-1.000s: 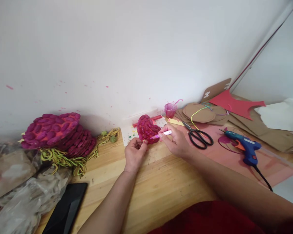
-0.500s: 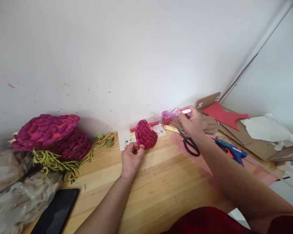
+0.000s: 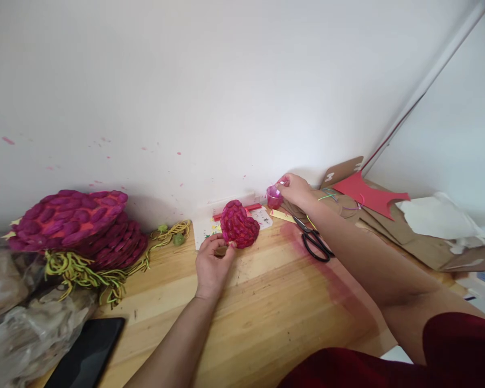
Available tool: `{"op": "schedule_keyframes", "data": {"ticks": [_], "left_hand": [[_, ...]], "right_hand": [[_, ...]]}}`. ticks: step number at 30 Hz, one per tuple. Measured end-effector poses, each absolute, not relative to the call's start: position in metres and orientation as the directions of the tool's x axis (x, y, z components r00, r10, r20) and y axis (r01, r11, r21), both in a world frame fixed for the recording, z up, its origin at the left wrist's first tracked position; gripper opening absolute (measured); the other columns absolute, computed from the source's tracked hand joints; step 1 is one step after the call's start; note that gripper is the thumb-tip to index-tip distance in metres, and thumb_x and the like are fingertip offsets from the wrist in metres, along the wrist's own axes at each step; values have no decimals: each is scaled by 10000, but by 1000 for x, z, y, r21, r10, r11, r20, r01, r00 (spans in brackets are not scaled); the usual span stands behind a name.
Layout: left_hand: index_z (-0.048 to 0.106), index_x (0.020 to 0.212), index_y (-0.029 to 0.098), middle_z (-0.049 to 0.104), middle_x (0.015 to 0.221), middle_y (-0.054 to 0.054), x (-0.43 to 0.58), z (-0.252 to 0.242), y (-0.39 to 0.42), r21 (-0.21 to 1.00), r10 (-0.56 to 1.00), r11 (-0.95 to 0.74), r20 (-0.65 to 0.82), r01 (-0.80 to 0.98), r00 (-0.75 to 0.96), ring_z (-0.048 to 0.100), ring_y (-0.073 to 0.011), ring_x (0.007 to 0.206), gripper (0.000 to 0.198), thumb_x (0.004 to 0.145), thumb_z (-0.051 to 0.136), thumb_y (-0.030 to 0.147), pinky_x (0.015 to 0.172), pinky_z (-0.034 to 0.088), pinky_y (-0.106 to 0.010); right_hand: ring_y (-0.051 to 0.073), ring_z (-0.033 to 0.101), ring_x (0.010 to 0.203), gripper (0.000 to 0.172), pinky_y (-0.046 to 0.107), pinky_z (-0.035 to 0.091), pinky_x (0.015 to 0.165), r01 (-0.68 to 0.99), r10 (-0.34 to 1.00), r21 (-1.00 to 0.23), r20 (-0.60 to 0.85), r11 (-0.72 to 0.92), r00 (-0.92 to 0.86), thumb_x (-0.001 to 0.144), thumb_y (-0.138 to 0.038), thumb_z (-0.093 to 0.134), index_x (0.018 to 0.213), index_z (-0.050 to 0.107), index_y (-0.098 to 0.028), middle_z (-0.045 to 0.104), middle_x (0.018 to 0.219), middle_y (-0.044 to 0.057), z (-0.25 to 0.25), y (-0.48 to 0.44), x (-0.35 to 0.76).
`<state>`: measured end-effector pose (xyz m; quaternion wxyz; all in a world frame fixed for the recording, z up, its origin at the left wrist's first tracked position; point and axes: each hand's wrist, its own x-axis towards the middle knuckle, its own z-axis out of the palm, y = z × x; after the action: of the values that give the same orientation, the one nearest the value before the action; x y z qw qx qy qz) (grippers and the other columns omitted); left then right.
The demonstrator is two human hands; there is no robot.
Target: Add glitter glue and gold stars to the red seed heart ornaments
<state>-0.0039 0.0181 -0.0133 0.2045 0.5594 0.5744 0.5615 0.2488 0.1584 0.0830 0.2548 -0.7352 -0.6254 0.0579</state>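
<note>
My left hand [image 3: 210, 262] pinches the lower edge of a small magenta heart-shaped piece [image 3: 238, 223] covered in oval bumps, holding it on the wooden table [image 3: 267, 302]. My right hand [image 3: 295, 189] is stretched to the back of the table, fingers closed round a thin white brush whose tip sits at a small pink cup [image 3: 274, 197] by the wall. The brush itself is almost hidden by the fingers.
Black scissors [image 3: 313, 240] lie just right of the cup. Brown and red cardboard cutouts [image 3: 367, 196] and white paper [image 3: 440, 218] fill the right corner. A stack of magenta bumpy pieces [image 3: 70, 221] with yellow-green string sits left, above plastic bags [image 3: 28, 334] and a black phone [image 3: 87, 353].
My right hand has left the heart piece and carried the brush back and right to the pink cup. The left hand keeps its hold on the heart. The view has shifted a little.
</note>
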Motion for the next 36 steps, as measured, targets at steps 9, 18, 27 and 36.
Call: {"op": "schedule_keyframes", "data": {"ticks": [9, 18, 27, 36], "left_hand": [[700, 671, 200, 699, 889, -92, -2, -15, 16, 933, 924, -212, 289, 291, -252, 657, -193, 741, 208, 737, 717, 397, 634, 532, -281], [638, 700, 192, 595, 545, 11, 2, -18, 16, 992, 978, -38, 62, 123, -201, 520, -126, 473, 322, 726, 734, 498, 471, 398, -231], [616, 676, 175, 527, 518, 37, 0, -19, 15, 991, 993, -53, 65, 120, -102, 445, -94, 464, 399, 782, 707, 549, 465, 334, -216], [684, 748, 157, 569, 570, 25, -2, -21, 16, 995, 996, -53, 59, 89, -60, 482, -103, 496, 384, 775, 723, 539, 483, 360, -219]], "right_hand": [[318, 632, 1062, 239, 429, 391, 893, 962, 967, -272, 250, 15, 55, 902, -357, 571, 975, 763, -236, 765, 1031, 111, 81, 161, 247], [319, 620, 972, 302, 420, 387, 830, 962, 932, -269, 356, 38, 62, 937, -424, 554, 907, 741, -189, 749, 923, 139, 96, 145, 250], [164, 560, 629, 391, 296, 416, 611, 299, 931, -895, 361, 330, 51, 902, -598, 565, 851, 611, -213, 618, 687, 6, 65, 47, 214], [152, 555, 626, 210, 281, 413, 594, 298, 930, -885, 367, 357, -24, 922, -426, 601, 908, 581, -217, 619, 713, -9, 42, 25, 180]]}}
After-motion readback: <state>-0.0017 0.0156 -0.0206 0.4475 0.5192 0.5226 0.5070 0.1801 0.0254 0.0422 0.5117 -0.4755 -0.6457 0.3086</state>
